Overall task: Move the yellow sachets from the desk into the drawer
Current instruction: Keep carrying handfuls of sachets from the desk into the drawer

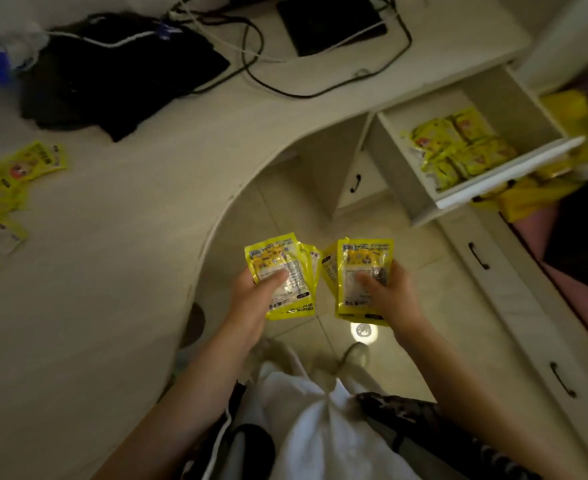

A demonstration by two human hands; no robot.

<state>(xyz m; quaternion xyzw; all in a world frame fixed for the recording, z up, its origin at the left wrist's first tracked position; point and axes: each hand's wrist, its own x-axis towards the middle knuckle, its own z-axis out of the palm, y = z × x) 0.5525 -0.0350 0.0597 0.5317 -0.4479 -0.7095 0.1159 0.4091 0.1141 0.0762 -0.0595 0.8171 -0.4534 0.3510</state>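
My left hand (254,292) grips a small stack of yellow sachets (282,258), thumb on top. My right hand (389,292) holds a second stack of yellow sachets (361,258) beside it. Both stacks hang over the floor in front of the curved desk (112,237). Several more sachets (5,188) lie scattered at the desk's far left edge. The top drawer (507,168) at the upper right is pulled out, with a pile of sachets (458,150) inside.
A black cloth (112,74), black and white cables (251,64) and a dark flat device (327,19) lie at the desk's back. Below the open drawer are shut drawers with black handles (476,256). A yellow package (535,199) sits right of the drawer. Tiled floor lies underneath.
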